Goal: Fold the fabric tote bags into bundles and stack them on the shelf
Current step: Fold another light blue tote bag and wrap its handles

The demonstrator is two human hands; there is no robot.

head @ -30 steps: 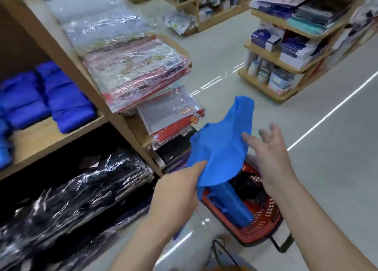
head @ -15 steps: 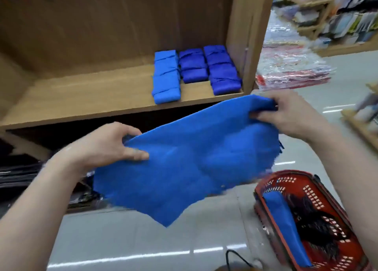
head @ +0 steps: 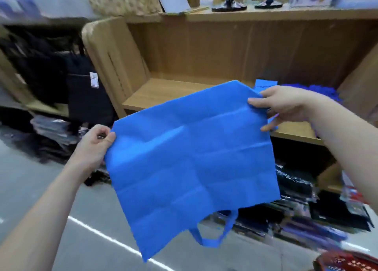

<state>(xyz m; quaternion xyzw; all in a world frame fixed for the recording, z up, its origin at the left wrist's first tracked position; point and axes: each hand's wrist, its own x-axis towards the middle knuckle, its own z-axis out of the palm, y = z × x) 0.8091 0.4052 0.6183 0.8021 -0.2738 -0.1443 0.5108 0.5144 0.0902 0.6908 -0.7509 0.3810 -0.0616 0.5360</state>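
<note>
Blue fabric tote bag (head: 190, 160), creased in a grid of fold lines, hangs spread out flat in mid-air, pinched at its two upper corners. At the left corner, the thumb and curled fingers (head: 103, 132) of the left hand (head: 94, 146) nip the edge of the cloth. At the right corner, the right hand (head: 284, 107) grips with its thumb (head: 255, 102) laid on the front of the fabric and its other fingers behind, one of them sticking out below the edge. The bag is upside down: its blue loop handle (head: 214, 238) dangles from the bottom edge above the grey floor (head: 41, 189).

Behind the bag stands a light wooden shelf (head: 163, 94). On its board, just beyond the right hand, lie folded blue bundles (head: 266, 85), partly blurred. Black bags (head: 86, 90), one with a white tag, hang to the left of the shelf. A red plastic basket (head: 347, 262) shows its rim at the lower right corner.
</note>
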